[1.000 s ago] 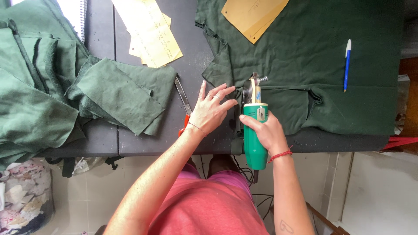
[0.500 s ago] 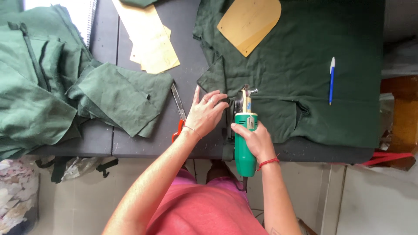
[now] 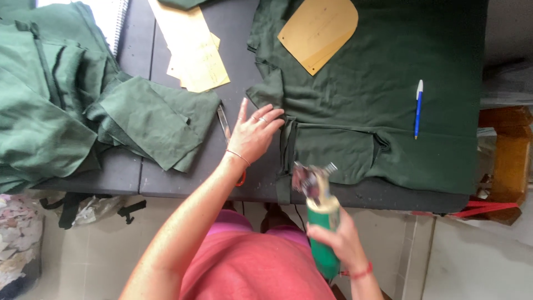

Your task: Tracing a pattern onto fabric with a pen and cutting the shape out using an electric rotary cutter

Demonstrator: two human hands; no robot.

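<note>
Nearest the camera, the right hand (image 3: 343, 240) has its grip clamped round the green handle of a cutter (image 3: 321, 214), a hand-held power tool with a metal head that shows blurred; the tool is lifted clear of the bench (image 3: 183, 180), its head over the near edge of the cloth (image 3: 388, 100). A red band sits on that wrist. Beyond it, the left hand (image 3: 252, 133) lies flat, fingers apart and gripping nothing, fingertips touching the left edge of the cloth; a thin bracelet circles the wrist. Scissors (image 3: 225, 126) lie on the bench just beside and partly under this hand, a red handle showing below the wrist. The cloth is dark green, spread flat across the right part of the bench, with a folded seam or pocket piece near the hand. On it lie a tan card pattern (image 3: 319, 32) with a rounded corner, far side, and a blue pen (image 3: 417, 108), right. Left of the hand, loose green pieces (image 3: 150, 119) are heaped; pale paper patterns (image 3: 194, 55) lie farther off.
</note>
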